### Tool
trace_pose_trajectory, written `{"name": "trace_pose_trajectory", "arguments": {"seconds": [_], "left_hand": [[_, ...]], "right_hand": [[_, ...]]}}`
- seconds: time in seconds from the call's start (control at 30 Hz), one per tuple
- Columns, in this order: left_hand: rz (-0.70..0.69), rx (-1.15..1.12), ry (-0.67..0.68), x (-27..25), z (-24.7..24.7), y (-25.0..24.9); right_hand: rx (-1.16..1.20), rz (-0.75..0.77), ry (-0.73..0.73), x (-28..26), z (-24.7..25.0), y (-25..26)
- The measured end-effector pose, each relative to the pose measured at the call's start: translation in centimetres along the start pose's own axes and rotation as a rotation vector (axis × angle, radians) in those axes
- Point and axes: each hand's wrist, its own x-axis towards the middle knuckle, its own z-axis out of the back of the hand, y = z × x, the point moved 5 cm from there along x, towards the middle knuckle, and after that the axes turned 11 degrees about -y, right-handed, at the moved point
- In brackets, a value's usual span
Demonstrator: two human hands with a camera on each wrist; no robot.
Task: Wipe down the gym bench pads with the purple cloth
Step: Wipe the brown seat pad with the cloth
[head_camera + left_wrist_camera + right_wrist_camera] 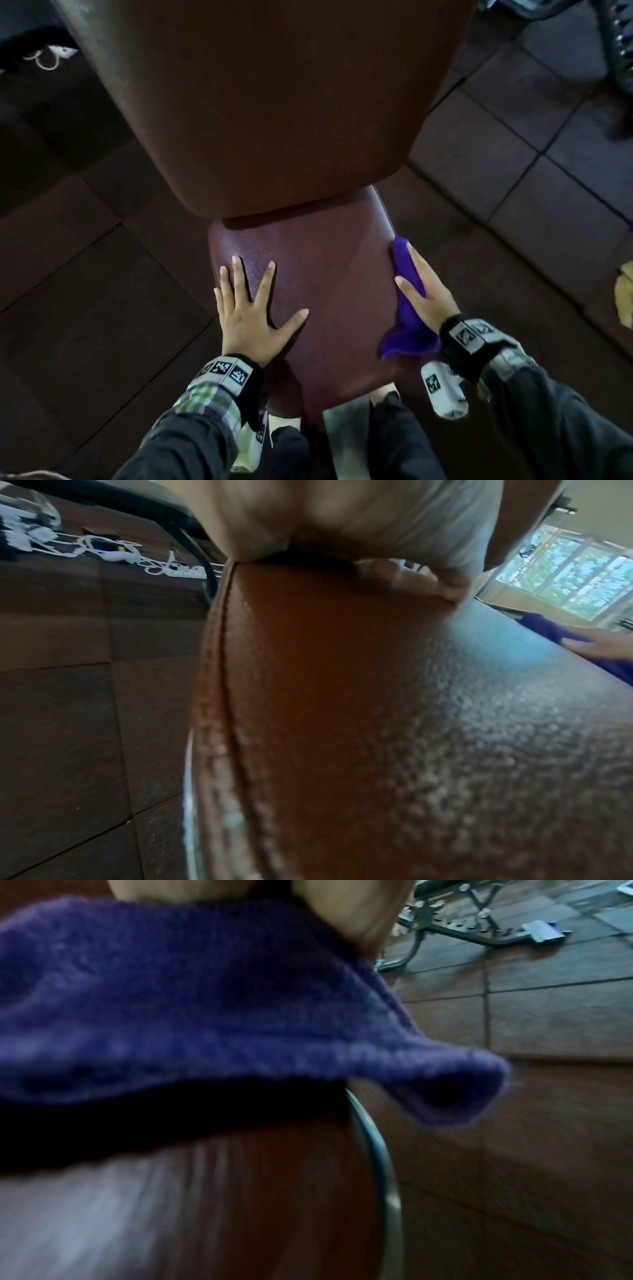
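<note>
The maroon seat pad (325, 274) of the gym bench lies below me, with the larger back pad (267, 102) rising beyond it. My left hand (250, 301) lies flat on the seat's left part, fingers spread and straight. My right hand (424, 291) presses the purple cloth (407, 308) against the seat's right edge with straight fingers. The cloth hangs over that edge, bunched below my wrist. In the right wrist view the cloth (171, 1001) drapes over the pad (205, 1204). The left wrist view shows the grained pad (377, 723) and, far right, the cloth (548, 631).
Dark square floor tiles (85, 274) surround the bench. A white cord (48, 58) lies at the far left. Metal gym equipment (462, 928) stands on the floor to the right. A yellowish object (625, 294) sits at the right edge. My feet (383, 397) are under the seat's near end.
</note>
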Motion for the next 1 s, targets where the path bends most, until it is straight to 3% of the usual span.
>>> {"name": "trace_pose_trajectory", "arguments": {"seconds": [0.17, 0.5, 0.63, 0.77, 0.87, 0.93, 1.0], "left_hand": [[-0.005, -0.001, -0.003, 0.1, 0.1, -0.1], [-0.027, 0.018, -0.018, 0.1, -0.2, -0.1], [-0.017, 0.021, 0.001, 0.1, -0.2, -0.2], [-0.019, 0.024, -0.009, 0.2, -0.2, -0.3], [-0.024, 0.039, 0.026, 0.1, -0.3, -0.4], [-0.021, 0.047, 0.048, 0.2, -0.2, -0.4], [-0.030, 0.067, 0.070, 0.3, -0.4, -0.3]], "right_hand": [[0.076, -0.204, -0.112, -7.1, 0.3, -1.4], [-0.006, -0.202, -0.095, -0.8, 0.2, 1.3], [0.042, -0.240, -0.238, -4.4, 0.1, 0.4], [0.241, -0.401, -0.494, -11.4, -1.1, -1.1], [0.294, -0.462, -0.600, -13.7, -2.6, -1.2], [0.248, -0.433, -0.623, -12.8, -2.3, -1.2], [0.212, -0.445, -0.551, -10.9, -1.5, -1.5]]}}
